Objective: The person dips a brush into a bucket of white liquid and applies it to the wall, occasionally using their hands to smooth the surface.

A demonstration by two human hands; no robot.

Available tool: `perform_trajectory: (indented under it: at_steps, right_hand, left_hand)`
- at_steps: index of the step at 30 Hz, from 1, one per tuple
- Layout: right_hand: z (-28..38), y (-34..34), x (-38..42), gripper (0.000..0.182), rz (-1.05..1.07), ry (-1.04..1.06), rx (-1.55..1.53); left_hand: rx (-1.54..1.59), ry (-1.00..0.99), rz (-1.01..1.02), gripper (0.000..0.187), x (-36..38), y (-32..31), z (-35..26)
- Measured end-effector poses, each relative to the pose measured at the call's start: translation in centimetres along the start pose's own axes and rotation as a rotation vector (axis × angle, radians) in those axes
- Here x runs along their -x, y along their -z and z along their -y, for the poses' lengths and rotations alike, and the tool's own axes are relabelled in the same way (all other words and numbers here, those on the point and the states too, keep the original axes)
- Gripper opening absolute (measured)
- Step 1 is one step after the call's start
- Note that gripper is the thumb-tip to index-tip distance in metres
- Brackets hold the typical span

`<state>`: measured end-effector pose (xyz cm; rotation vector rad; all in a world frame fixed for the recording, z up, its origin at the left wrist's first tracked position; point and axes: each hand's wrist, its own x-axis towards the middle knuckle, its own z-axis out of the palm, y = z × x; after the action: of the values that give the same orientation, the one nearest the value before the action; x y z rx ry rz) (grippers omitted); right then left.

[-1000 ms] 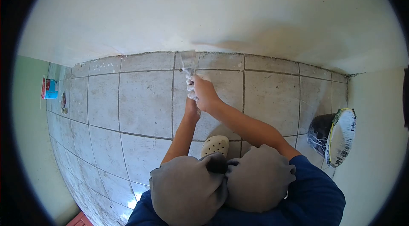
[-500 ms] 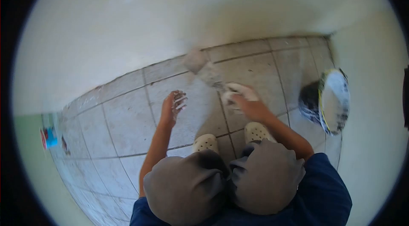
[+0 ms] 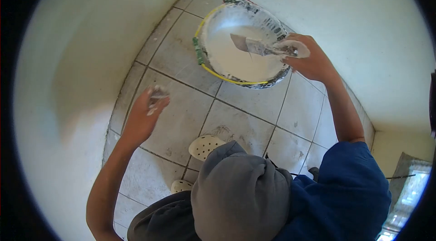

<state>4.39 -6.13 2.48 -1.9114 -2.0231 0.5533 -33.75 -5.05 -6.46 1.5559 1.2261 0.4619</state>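
Note:
My right hand (image 3: 306,57) grips a paint-smeared paintbrush (image 3: 254,46) by its handle. The brush's flat tip hangs over the white paint in a round bucket (image 3: 198,43), whose inner wall is streaked white and dark. A thin drip seems to fall from the brush. Off to the left, my left hand (image 3: 147,109) is raised above the floor beside the wall. Its fingers are loosely curled and apart, coated with white paint, and I see no tool in them.
Pale walls (image 3: 81,59) meet in a corner beyond the bucket. Grimy tiles (image 3: 245,118) cover the floor. My cream clogs (image 3: 205,147) stand on the tiles below my knees. A yellow handle (image 3: 222,76) runs along the bucket's rim. At far right is a bright window (image 3: 415,191).
My view has swung right toward the corner, bringing the bucket to the upper middle. The paintbrush in my right hand has gone from near the wall's foot to over the bucket.

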Motion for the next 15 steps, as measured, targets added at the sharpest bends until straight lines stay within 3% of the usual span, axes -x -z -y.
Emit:
perform_trajectory:
  at_steps: [3, 6, 10, 12, 15]
  right_hand:
    - [-1.6, -1.0, -1.0, 0.037, 0.027, -0.096, -0.029]
    - [-3.5, -2.5, -2.1, 0.039, -0.048, -0.138, -0.042]
    - [-4.8, -4.5, -3.3, 0.040, -0.047, -0.120, -0.063]
    - [-5.0, -6.3, -3.6, 0.042, -0.081, -0.001, -0.033]
    - [-4.6, -7.0, -4.7, 0.046, -0.034, 0.073, -0.028]
  left_hand:
    - [-0.021, 0.001, -0.050, 0.048, -5.6, -4.2, -2.8]
    - [0.101, 0.096, -0.283, 0.054, -10.7, -7.7, -2.9]
    - [0.254, 0.208, -0.229, 0.058, -10.2, -8.0, -4.9]
    - [0.252, 0.253, -0.200, 0.057, -9.0, -7.7, -4.7]
    - [0.227, 0.113, -0.248, 0.055, -8.0, -7.3, -2.7]
